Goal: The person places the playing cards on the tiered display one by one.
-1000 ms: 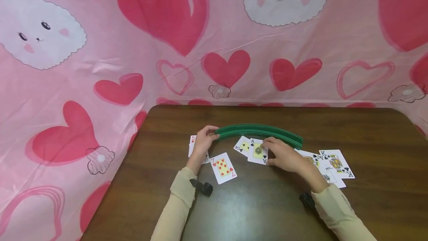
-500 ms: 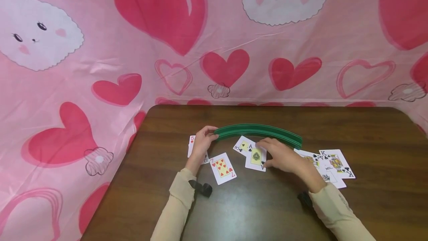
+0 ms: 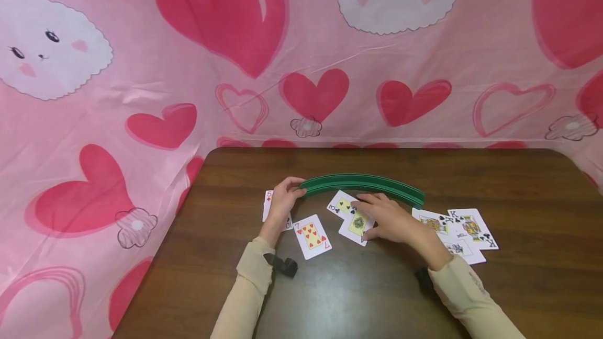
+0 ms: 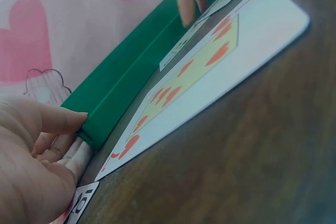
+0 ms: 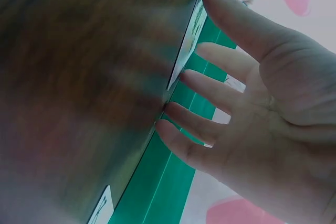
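In the head view a curved green playing card holder (image 3: 363, 181) lies across the middle of the table. My left hand (image 3: 285, 198) pinches its left end between thumb and fingers, as the left wrist view also shows. My right hand (image 3: 388, 218) is at the ace of spades (image 3: 352, 231), with extended fingertips and thumb on its right side. This ace lies face up and tilted, overlapping the three of clubs (image 3: 340, 204). Fingertips hide part of both cards. Nearer my left forearm is the seven of hearts (image 3: 312, 237), face up.
A five of diamonds (image 3: 268, 202) and a ten (image 3: 288, 225) lie partly under the left hand. Overlapping cards lie right of the right hand, among them a king of clubs (image 3: 473, 229) and another king (image 3: 430, 221). A pink heart-patterned cloth (image 3: 414, 56) hangs behind the table (image 3: 358, 286).
My right hand has drawn the ace of spades left and slightly nearer, turning it to a tilt and uncovering more of the three of clubs. My left hand stays on the card holder's end.
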Available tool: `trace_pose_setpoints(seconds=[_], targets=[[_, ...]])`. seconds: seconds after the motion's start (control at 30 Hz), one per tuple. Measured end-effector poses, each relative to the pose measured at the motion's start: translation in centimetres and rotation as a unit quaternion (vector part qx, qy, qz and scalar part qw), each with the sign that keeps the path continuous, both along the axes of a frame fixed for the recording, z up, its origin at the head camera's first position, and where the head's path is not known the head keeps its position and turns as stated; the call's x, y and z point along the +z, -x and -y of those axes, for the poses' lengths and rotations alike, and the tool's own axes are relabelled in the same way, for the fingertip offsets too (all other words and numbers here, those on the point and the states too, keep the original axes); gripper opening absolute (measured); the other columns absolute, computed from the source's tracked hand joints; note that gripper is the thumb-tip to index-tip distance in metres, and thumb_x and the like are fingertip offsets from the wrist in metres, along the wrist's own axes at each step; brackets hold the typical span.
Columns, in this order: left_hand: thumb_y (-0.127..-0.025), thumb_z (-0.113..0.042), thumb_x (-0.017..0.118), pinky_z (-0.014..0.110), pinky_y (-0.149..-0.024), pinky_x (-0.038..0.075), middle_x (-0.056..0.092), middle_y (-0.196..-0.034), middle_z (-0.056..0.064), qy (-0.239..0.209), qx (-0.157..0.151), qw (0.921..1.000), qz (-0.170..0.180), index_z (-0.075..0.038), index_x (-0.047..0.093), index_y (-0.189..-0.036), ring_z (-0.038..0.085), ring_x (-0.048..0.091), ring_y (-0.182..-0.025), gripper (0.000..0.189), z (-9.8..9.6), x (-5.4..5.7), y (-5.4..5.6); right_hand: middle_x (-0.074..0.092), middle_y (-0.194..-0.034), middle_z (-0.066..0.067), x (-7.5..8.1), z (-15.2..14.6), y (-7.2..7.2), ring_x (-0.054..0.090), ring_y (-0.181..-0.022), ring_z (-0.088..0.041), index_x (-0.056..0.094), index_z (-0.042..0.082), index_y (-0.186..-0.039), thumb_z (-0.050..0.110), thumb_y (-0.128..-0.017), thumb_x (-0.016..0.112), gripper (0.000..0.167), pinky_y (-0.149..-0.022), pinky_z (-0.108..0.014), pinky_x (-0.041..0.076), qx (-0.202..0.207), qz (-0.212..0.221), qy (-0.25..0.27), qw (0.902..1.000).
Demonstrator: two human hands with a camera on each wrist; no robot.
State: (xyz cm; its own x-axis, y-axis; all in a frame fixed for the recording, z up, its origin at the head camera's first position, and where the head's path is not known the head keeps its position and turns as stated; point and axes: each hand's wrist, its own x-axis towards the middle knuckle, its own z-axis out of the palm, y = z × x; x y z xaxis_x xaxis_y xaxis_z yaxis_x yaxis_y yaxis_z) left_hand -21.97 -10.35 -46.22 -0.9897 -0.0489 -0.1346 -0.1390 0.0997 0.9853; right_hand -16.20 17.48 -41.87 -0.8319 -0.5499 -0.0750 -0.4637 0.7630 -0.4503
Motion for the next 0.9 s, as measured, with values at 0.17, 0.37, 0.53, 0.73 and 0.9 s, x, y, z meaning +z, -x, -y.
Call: trace_pose_setpoints(seconds=[0.17,0.37,0.53,0.73,0.9], targets=[[-0.098,-0.001,0.067,0.043,-0.107,0.048,0.068,-0.121,0.014,-0.007,0.002,1.0000,-0.002,-0.001,0.071,-0.119,0.029,0.066,-0.112,0.022,0.03,-0.14,0.14,0.057,-0.142,-0.019,-0.24,0.02,0.13,0.048,-0.127,-0.041,0.064,0.005,-0.138,0.023,-0.080,0.090,0.066,-0.103,-0.060,0.044,0.007,-0.009,0.003,0.9999],[-0.098,0.000,0.066,0.043,-0.107,0.048,0.068,-0.122,0.014,-0.007,0.003,1.0000,0.000,-0.001,0.070,-0.119,0.028,0.066,-0.113,0.022,-0.02,-0.07,0.08,0.058,-0.118,-0.010,-0.16,0.28,0.25,0.049,-0.105,-0.026,0.067,0.006,-0.135,0.025,-0.078,0.092,0.064,-0.086,-0.041,0.049,-0.009,0.005,0.018,0.9998],[-0.098,-0.001,0.067,0.044,-0.108,0.048,0.068,-0.122,0.014,-0.010,0.002,0.9999,0.000,-0.002,0.070,-0.120,0.029,0.066,-0.114,0.022,0.05,0.01,-0.04,0.054,-0.112,-0.008,-0.12,0.47,0.18,0.047,-0.100,-0.023,0.062,0.005,-0.140,0.027,-0.077,0.093,0.074,-0.081,-0.035,0.047,-0.016,0.031,0.024,0.9991],[-0.098,-0.002,0.067,0.043,-0.107,0.048,0.067,-0.122,0.015,-0.009,0.000,0.9999,-0.005,-0.002,0.070,-0.120,0.029,0.066,-0.114,0.022,0.11,-0.28,0.10,0.055,-0.108,-0.008,-0.26,0.32,0.28,0.050,-0.096,-0.022,0.059,0.003,-0.141,0.020,-0.077,0.093,0.074,-0.079,-0.034,0.048,-0.037,0.067,0.040,0.9963],[-0.098,-0.002,0.066,0.042,-0.107,0.049,0.068,-0.121,0.014,-0.010,-0.001,0.9999,-0.007,-0.002,0.070,-0.120,0.028,0.066,-0.113,0.022,0.20,-0.31,0.19,0.057,-0.107,-0.009,-0.38,0.30,0.64,0.052,-0.094,-0.023,0.060,0.000,-0.134,0.017,-0.076,0.093,0.068,-0.083,-0.038,0.050,-0.043,0.071,0.048,0.9954]])
